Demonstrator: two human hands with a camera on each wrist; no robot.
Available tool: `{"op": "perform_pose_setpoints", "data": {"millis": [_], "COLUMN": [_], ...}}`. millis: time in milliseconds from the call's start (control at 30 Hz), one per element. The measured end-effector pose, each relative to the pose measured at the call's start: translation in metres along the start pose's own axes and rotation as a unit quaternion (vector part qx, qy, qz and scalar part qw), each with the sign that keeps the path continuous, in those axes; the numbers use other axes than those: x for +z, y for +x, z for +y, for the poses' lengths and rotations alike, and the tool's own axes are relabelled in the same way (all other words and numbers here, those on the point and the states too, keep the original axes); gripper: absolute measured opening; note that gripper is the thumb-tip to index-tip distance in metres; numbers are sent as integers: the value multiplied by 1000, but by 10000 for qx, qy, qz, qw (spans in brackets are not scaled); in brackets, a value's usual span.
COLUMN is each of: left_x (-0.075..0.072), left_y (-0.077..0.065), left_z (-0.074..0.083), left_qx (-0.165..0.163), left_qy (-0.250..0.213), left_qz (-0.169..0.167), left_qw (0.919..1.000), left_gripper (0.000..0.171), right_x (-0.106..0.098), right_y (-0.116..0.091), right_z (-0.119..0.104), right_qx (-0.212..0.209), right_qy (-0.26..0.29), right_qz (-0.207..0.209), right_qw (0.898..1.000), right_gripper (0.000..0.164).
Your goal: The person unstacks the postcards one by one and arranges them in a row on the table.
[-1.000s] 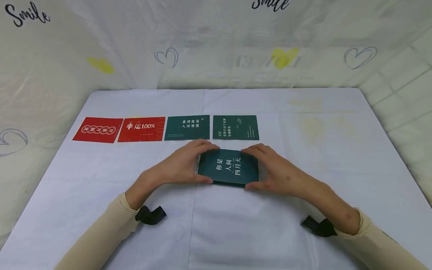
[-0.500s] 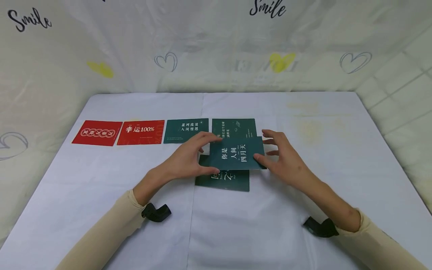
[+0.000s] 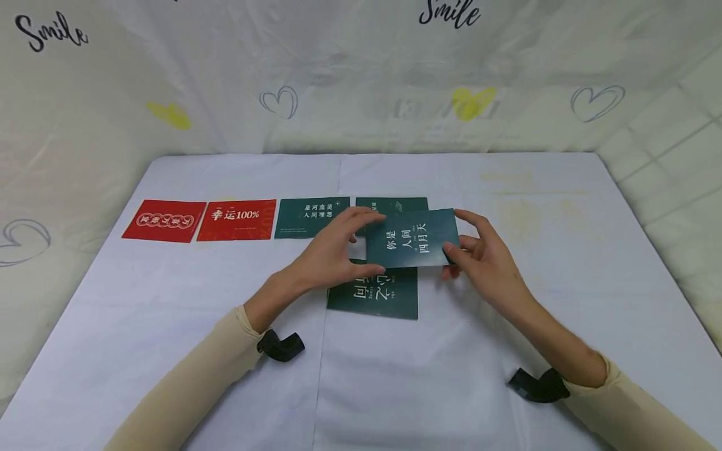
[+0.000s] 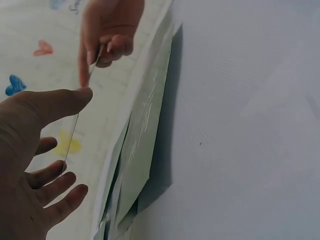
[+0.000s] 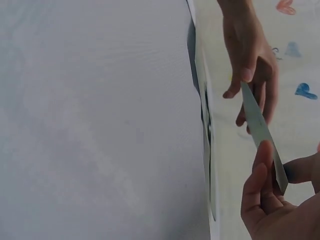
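Note:
A dark green card [image 3: 408, 239] with three columns of white characters is held up between both hands, above the table. My left hand [image 3: 338, 250] spans its left part, thumb at the near edge and fingertips at the far edge. At the right end, my right hand [image 3: 489, 266] pinches it, thumb on top and fingers underneath. The right wrist view shows the raised card [image 5: 259, 127] nearly edge-on between the two hands. Below it lies another dark green card [image 3: 372, 308] with larger white characters, its far part covered.
Along the back lie a red card [image 3: 163, 229] with a ringed pattern, a second red card [image 3: 237, 230] and a green card [image 3: 313, 227]. Beside them is another green card [image 3: 389, 203], partly covered by the held one. A white cloth [image 3: 541, 263] covers the table.
The top card has been lifted off the one beneath and carried away from me and rightward, uncovering the larger-lettered card. My right hand has shifted from gripping the sides to pinching the right end.

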State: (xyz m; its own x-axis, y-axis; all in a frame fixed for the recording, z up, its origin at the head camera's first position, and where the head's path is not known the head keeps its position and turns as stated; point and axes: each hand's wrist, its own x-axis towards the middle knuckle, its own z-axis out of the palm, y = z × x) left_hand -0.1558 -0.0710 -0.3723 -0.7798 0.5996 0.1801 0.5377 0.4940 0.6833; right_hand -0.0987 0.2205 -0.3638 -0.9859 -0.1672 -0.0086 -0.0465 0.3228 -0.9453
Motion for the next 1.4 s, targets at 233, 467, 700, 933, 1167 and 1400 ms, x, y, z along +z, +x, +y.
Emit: {"op": "perform_pose_setpoints", "data": {"millis": [233, 467, 700, 933, 1167, 1400], "left_x": [3, 5, 8, 16, 24, 33], "left_y": [9, 14, 16, 22, 31, 35], "left_z": [3, 2, 1, 7, 7, 9], "left_qx": [-22, 8, -259, -881, -1036, -1176], "left_qy": [62, -13, -256, -216, -581, -1015], "left_qz": [108, 178, 330, 777, 996, 1123], "left_qw": [9999, 9998, 9988, 9928, 9879, 9815], "left_gripper": [82, 82, 91, 91, 80, 70], "right_x": [-5, -8, -8, -12, -16, -18], "right_y": [-2, -2, -1, -2, 0, 1], "right_z": [3, 4, 5, 7, 6, 9], "right_qx": [-74, -163, -163, -155, -180, -87], "right_qy": [118, 534, 820, 1286, 1487, 1662], "right_qz": [111, 156, 377, 465, 540, 545], "right_qw": [9998, 9983, 9958, 9905, 9872, 9845], "right_gripper": [64, 62, 61, 64, 64, 66]}}
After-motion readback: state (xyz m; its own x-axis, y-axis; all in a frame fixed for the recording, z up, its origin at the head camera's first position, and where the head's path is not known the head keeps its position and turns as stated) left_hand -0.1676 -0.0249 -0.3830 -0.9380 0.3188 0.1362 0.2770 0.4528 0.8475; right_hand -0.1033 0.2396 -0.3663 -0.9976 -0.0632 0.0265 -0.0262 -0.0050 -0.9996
